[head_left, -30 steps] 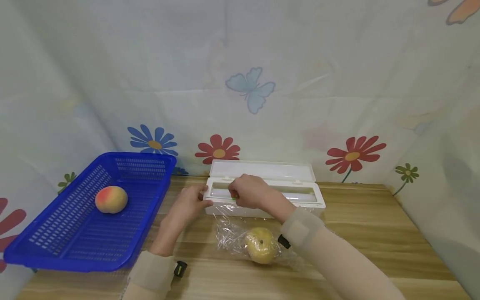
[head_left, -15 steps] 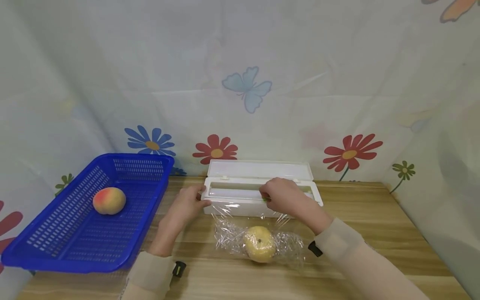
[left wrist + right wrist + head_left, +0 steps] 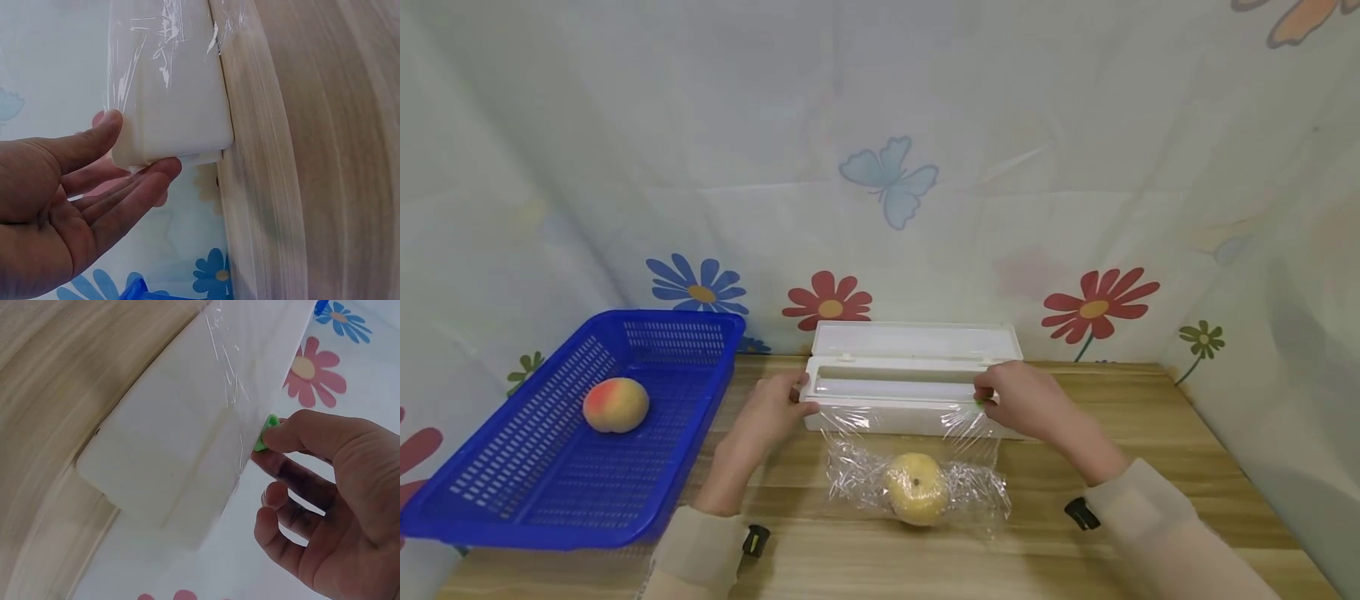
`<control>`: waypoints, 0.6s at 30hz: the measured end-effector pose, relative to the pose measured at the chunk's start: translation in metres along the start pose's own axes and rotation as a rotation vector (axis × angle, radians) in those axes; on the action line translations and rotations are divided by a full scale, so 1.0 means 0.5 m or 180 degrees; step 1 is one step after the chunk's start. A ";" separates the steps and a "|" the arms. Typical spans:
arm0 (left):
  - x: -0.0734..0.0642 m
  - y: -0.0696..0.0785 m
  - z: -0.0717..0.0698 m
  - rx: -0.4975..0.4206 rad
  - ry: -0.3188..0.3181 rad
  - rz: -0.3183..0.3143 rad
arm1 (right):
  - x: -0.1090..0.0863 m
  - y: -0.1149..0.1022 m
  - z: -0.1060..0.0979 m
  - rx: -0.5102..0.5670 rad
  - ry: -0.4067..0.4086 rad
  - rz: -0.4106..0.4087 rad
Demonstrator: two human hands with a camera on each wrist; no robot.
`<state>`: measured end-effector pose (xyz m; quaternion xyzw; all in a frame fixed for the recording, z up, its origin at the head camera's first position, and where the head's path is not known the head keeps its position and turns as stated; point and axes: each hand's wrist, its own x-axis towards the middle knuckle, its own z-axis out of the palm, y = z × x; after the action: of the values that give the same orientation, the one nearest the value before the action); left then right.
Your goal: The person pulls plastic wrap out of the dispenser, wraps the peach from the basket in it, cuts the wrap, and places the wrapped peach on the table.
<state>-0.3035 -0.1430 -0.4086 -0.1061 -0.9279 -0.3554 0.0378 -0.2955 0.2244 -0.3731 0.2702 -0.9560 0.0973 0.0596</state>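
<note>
A white cling film dispenser (image 3: 887, 418) stands at the back of the table, its lid (image 3: 917, 340) raised and a roll of film (image 3: 880, 388) inside. My left hand (image 3: 775, 407) holds the dispenser's left end, thumb at the front top edge and fingers against the end wall. Near the right end, my right hand (image 3: 1033, 400) pinches a small green slide cutter (image 3: 267, 432) between thumb and forefinger, its other fingers loosely bent. Clear cling film (image 3: 850, 467) drapes from the front edge down to a round yellow fruit (image 3: 917, 490) wrapped in it on the table.
A blue plastic basket (image 3: 718, 417) sits at the left with a peach (image 3: 616, 406) in it. Behind the wooden table (image 3: 1112, 517) hangs a curtain (image 3: 970, 250) printed with flowers and a butterfly.
My right hand has slid the green cutter rightward along the dispenser's front edge, from left of centre to near the right end. My left hand has stayed at the left end.
</note>
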 end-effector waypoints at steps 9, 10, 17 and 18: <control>-0.001 0.002 -0.001 0.0002 0.0009 -0.0006 | -0.052 0.046 -0.014 -0.0022 0.0176 0.0338; -0.001 0.002 -0.001 0.0001 0.0010 -0.0008 | -0.056 0.050 -0.014 -0.0001 0.0207 0.0352; -0.001 -0.001 0.001 0.0039 0.0016 0.0039 | -0.069 0.072 -0.012 0.0288 0.0330 0.0360; -0.001 -0.001 0.001 0.0040 0.0011 0.0051 | -0.072 0.076 -0.013 0.0360 0.0338 0.0404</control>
<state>-0.3031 -0.1430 -0.4096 -0.1128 -0.9292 -0.3494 0.0429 -0.2848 0.2755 -0.3786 0.2065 -0.9597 0.1689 0.0885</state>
